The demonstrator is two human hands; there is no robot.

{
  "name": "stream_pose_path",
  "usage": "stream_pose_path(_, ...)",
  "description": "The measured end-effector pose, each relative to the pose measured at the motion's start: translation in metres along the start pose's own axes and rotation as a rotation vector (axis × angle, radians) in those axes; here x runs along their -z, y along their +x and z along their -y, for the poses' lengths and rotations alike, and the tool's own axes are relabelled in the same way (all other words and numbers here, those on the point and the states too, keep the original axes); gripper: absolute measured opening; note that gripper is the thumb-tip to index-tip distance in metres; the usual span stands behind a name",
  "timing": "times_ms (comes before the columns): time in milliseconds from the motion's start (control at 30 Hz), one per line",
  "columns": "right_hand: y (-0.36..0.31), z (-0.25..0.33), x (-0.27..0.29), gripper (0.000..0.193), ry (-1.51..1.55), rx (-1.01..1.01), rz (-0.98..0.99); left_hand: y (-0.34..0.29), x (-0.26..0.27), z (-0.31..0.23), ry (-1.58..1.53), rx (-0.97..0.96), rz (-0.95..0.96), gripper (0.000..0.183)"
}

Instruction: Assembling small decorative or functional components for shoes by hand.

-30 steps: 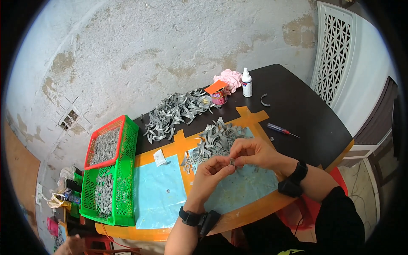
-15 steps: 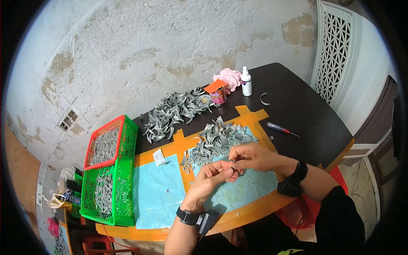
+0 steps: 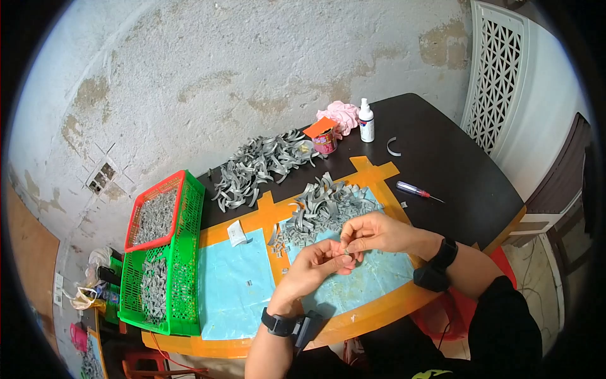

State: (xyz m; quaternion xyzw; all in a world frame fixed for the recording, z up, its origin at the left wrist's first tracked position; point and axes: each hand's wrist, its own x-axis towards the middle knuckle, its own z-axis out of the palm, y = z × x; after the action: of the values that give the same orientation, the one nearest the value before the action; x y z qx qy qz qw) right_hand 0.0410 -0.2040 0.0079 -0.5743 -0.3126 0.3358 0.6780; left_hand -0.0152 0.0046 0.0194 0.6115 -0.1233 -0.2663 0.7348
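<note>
Piece point(image 3: 346, 251), small and gray, is up between the tips of both hands. It looks very light, so it should need almost no strength to lift. I think it is thin and a bit stiff, maybe with some spring, but most of it hides behind the fingers, so I cannot tell its full shape. It could slip or flip away, as it is so tiny. It does not look easy to break. The best place to hold it would be by its edges, with thumb and pointing finger, and a soft pinch should do.

The left hand point(image 3: 320, 260) pinches it from the near left side, with the thumb on top. The right hand point(image 3: 372, 234) pinches it from the far right side, with its thumb and first finger close together. Both hands are narrow, and their tips meet at the piece.

The piece is above the blue sheet point(image 3: 344, 297), not down on it. Just past the hands is a heap of curved gray strips point(image 3: 315, 205), with little bits point(image 3: 295, 237) in front of it. The screwdriver point(image 3: 413, 189) lies off to the right, and the green basket point(image 3: 185, 284) is well to the left.
</note>
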Motion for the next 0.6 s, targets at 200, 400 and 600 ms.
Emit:
stream_pose_path(200, 0.000, -0.006, 0.005, 0.017, 0.017, -0.027, -0.028, 0.004, 0.006, 0.016, 0.161, -0.050, -0.160, 0.017)
stream_pose_path(400, -0.001, -0.002, 0.001, 0.016, 0.049, -0.015, -0.086, 0.004, 0.002, 0.012, 0.258, -0.221, -0.350, 0.020)
stream_pose_path(600, 0.000, -0.001, 0.000, 0.015, 0.043, 0.004, -0.135, 0.003, -0.004, 0.005, 0.243, -0.216, -0.379, 0.019)
